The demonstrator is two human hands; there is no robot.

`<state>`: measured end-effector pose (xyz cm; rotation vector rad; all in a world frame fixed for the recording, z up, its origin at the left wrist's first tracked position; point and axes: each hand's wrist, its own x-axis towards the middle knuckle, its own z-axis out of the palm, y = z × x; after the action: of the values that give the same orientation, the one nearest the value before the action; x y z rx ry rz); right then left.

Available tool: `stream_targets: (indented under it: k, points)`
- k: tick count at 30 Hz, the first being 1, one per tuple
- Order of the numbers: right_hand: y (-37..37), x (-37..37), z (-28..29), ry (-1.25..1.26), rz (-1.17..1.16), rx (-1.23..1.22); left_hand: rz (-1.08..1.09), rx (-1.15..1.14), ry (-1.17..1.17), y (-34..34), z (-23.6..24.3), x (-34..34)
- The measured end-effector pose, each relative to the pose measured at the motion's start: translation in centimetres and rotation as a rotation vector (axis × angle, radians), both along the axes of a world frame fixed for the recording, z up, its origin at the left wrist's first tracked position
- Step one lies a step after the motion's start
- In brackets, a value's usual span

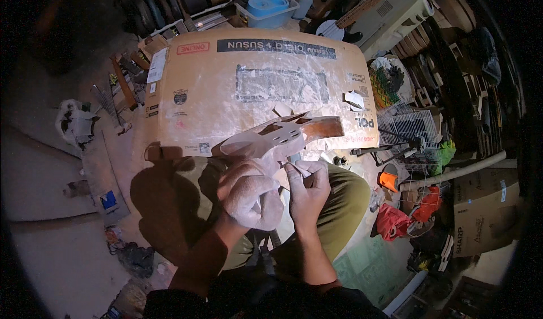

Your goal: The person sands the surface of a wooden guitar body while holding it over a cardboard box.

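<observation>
My left hand, pale with dust or in a pale glove, is closed round the near side of a grey-white moulded part. The part is long and curved, with several cut-out openings and a glossy brown section at its right end. It is held tilted over my lap, above the near edge of a cardboard sheet. My right hand pinches a small folded piece of sandpaper between thumb and fingers. The sandpaper is close against the part's lower right side; whether it touches cannot be made out.
White dust covers the cardboard, where a torn white scrap lies. A blue tub stands beyond it. To the right are a wire rack, an orange piece, red cloth and a cardboard box. Wood strips lie left.
</observation>
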<state>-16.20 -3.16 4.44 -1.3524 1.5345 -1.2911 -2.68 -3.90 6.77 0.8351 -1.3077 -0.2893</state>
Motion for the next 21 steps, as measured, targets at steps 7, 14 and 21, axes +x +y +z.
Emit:
stream_targets:
  k: [7,14,21]
  points:
    - [-1.3,1.4,-0.6,0.233,-0.079,-0.199,-0.043,0.024,0.057,0.1,-0.4,-0.1]
    - [-2.0,2.1,-0.9,0.166,-0.151,-0.191,-0.123,0.022,0.025,-0.2,0.1,0.4]
    - [-1.6,1.8,-0.6,0.264,-0.144,-0.144,-0.134,0.126,-0.044,1.1,-0.5,0.5]
